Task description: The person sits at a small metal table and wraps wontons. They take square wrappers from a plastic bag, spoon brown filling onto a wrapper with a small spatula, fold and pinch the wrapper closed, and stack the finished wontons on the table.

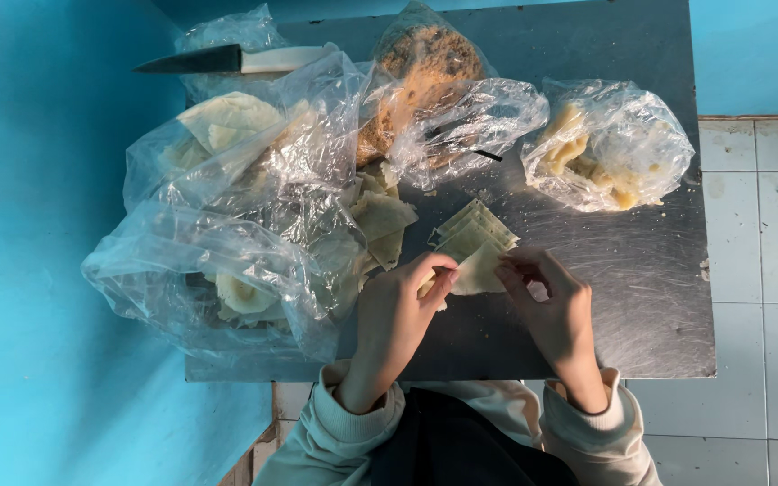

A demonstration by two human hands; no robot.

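Both my hands pinch one pale yellow dough sheet [476, 273] over the steel table [641, 297]. My left hand [398, 319] grips its left edge with thumb and fingers. My right hand [556, 310] holds its right edge. Just behind it lies a small stack of folded dough pieces [474, 229]. More thin dough sheets [380, 220] spill out of a clear plastic bag [227, 243] to my left.
A knife [227, 60] with a white handle rests on the bags at the far left. A bag of brown crumbly filling [425, 63] sits at the back. Another clear bag with pale pieces [605, 144] lies right. Blue wall on the left, tiled floor on the right.
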